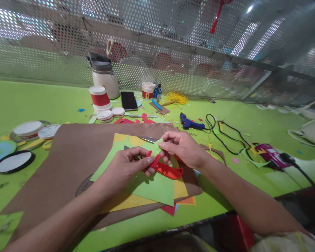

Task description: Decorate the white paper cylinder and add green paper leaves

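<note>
My left hand (128, 164) pinches a small light-green paper piece (155, 147) between thumb and fingers, above a stack of coloured sheets. My right hand (182, 148) grips red zigzag scissors (168, 169), its fingers also touching the same paper piece. The scissor blades point left and up toward the paper. Beneath both hands lie a green sheet (152, 185), a yellow sheet (181, 189) and a large brown sheet (68, 164).
On the green table (21, 101): a blue glue gun (190, 123) with black cable, a purple tool (271, 155), a phone (128, 100), a red-banded cup (99, 98), a white jug (105, 78), round lids (14, 161) at left, yellow shreds (177, 98). A perforated metal wall stands behind.
</note>
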A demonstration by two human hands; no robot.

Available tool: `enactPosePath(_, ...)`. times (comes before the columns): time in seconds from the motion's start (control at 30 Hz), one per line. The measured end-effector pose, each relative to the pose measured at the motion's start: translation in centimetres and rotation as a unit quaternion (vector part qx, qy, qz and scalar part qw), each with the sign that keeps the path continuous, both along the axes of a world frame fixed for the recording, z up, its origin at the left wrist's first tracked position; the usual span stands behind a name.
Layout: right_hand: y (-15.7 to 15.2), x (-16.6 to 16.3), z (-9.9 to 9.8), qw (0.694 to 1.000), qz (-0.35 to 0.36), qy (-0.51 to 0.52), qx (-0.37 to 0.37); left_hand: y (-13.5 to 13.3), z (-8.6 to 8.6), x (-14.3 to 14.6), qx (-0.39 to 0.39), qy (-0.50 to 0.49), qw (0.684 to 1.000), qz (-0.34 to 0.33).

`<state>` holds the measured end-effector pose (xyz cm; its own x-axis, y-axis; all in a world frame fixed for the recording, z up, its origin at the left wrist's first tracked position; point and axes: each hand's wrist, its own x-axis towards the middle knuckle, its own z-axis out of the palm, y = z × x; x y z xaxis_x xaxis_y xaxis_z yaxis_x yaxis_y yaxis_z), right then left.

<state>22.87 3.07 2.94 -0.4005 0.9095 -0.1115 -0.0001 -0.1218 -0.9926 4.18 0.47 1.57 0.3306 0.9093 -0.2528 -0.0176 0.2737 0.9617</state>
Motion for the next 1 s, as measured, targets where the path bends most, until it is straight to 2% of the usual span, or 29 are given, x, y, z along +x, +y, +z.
enactPosePath(0.2,-0.1,-0.1,0.0,1.000,-0.007,0.009,-0.005,0.1,0.0,0.0,0.014,0.014,1.000,-0.005)
enactPosePath(0.73,0.0,-0.2,-0.5,0.999,-0.005,0.034,-0.012,0.3,-0.1,-0.3,-0.010,-0.032,0.999,-0.021)
enactPosePath(1.0,-0.9,-1.0,-0.3,1.000,0.009,-0.009,0.009,0.3,-0.3,-0.5,0.001,-0.038,0.999,-0.003)
